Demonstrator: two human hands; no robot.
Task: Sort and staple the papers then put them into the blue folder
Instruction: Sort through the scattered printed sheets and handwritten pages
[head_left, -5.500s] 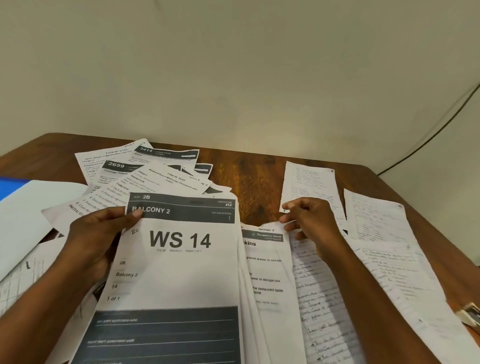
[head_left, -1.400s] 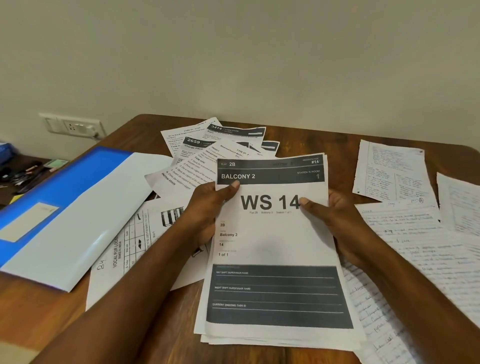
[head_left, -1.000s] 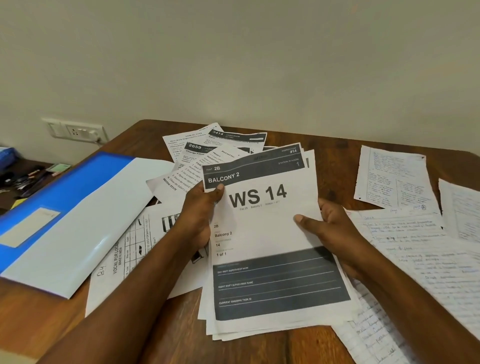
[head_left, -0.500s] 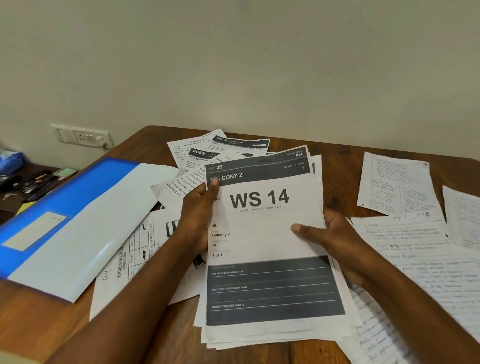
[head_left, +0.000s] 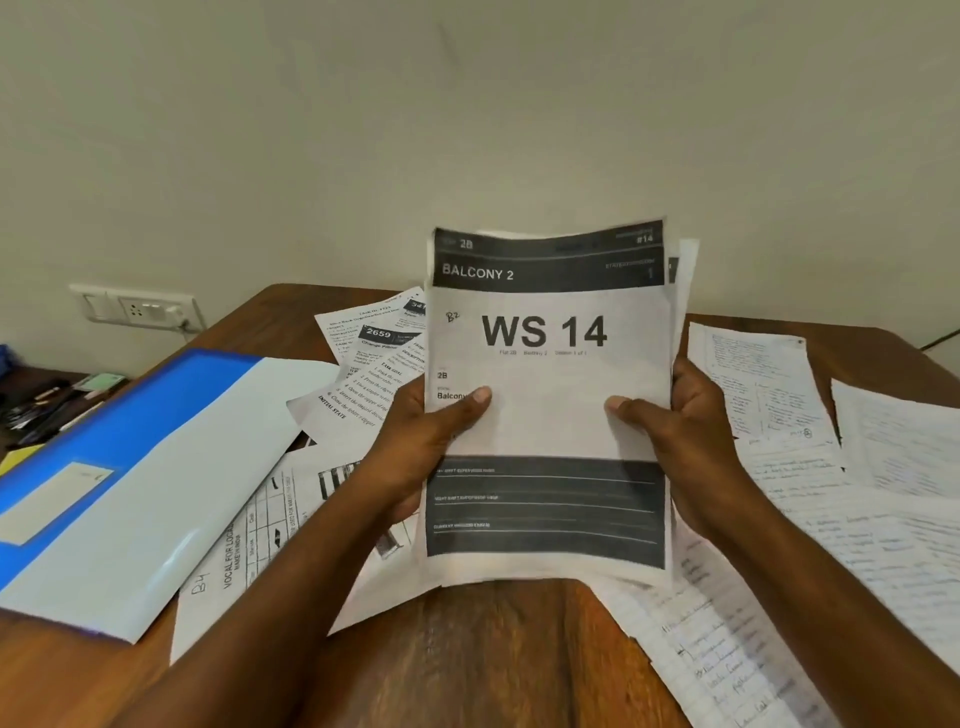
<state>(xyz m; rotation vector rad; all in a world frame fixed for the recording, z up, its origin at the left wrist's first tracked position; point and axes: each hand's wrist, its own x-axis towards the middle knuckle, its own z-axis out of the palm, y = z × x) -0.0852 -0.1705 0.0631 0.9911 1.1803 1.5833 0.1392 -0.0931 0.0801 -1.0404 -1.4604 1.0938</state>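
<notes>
Left to right. The blue folder (head_left: 119, 467) lies open on the table (head_left: 493, 654), its pale inner flap turned up — a thin plastic cover, likely slick and floppy, best lifted by a long edge. Beside it, loose printed sheets (head_left: 363, 374) fan out unsorted. At centre, the stack of papers (head_left: 545, 415) headed "WS 14" stands upright, its lower edge at or just above the table — contact cannot be told. The left hand (head_left: 431, 441) takes its left margin, thumb across the front and fingers hidden behind; the right hand (head_left: 675, 431) mirrors this on the right margin. Each grip pinches the stack at mid-height. A few rear sheets stick out at the upper right, so the edges are not yet flush. The stack is judged light and limp: the top edge bows slightly, and smooth sheets may slide on one another. Holding both side margins suits squaring it; for stapling, a firm pinch near a top corner would probably keep the sheets aligned. Far right, handwritten pages (head_left: 831, 493) lie flat on the table.
</notes>
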